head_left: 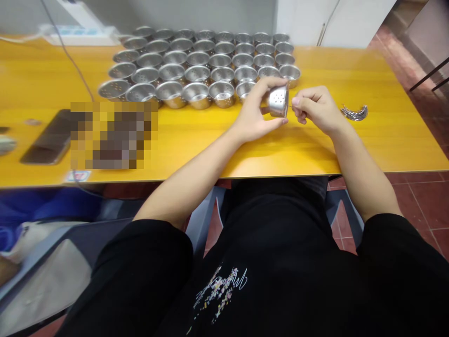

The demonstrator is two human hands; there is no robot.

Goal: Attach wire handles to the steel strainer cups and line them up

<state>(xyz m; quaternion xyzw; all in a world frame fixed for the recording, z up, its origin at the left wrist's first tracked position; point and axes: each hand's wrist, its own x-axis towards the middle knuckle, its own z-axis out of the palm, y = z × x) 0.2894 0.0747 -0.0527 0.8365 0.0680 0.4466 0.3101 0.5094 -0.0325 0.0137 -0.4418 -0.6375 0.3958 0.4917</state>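
My left hand (257, 110) grips a small perforated metal cup (278, 101) between thumb and fingers, tipped on its side above the yellow table (280, 154). The cup's rim faces my right hand (315, 107), which is closed in a pinch just to the right of the opening. Whatever the pinched fingers hold, if anything, is too small to make out. A little pile of thin, curved metal wires (354, 112) lies to the right of that hand. Several rows of like metal cups (221, 93) stand upright behind my left hand, with holes in their walls.
A dark phone (47, 136) lies at the left, beside a blurred-out patch (114, 135). A thin cable (66, 54) runs down over the table's left side. A white power strip (79, 35) sits at the back left. The table's front edge runs just below my forearms.
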